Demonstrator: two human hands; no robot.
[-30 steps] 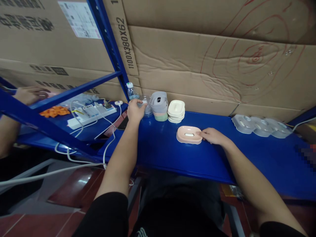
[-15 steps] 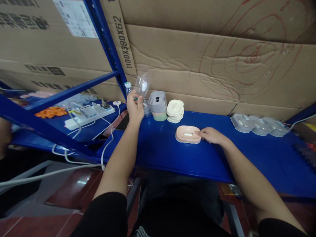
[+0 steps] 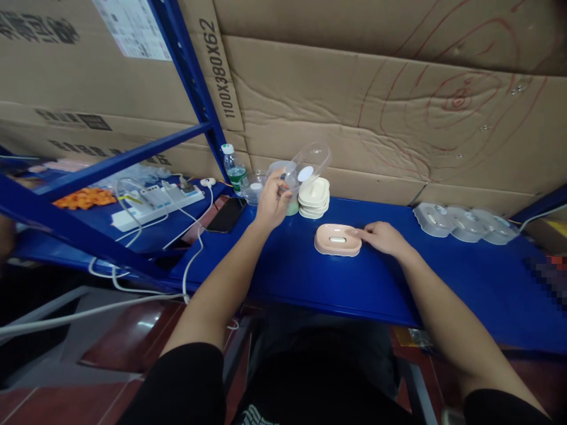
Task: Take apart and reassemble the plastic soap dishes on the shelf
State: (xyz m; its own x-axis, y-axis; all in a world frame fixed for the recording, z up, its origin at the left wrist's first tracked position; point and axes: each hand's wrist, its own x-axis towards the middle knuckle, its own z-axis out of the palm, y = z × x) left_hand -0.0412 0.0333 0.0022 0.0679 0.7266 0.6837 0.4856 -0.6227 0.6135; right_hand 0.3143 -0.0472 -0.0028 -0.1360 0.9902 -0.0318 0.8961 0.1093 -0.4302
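Note:
My left hand (image 3: 273, 203) is closed on a clear plastic cover (image 3: 313, 160) with a round white label, held tilted above the shelf. Behind that hand stand a stack of translucent and coloured trays (image 3: 292, 206), partly hidden, and several clear covers (image 3: 254, 184). A pile of cream dishes (image 3: 314, 203) is just beyond the clear cover. My right hand (image 3: 383, 237) grips the right rim of a pink oval dish (image 3: 338, 242), which looks like a soap dish with a pale oblong centre and rests flat on the blue shelf.
Three translucent boxes (image 3: 467, 224) stand in a row at the right back. On the left are a water bottle (image 3: 233, 168), a black phone (image 3: 227, 214), a white power strip (image 3: 155, 206) with cables, and orange pieces (image 3: 84, 199). A blue metal post (image 3: 190, 71) rises beside the cardboard wall.
My left hand has moved right with the clear cover, from beside the bottle to in front of the tray stack. The bottle and phone now show more fully. My right hand stays at the pink dish.

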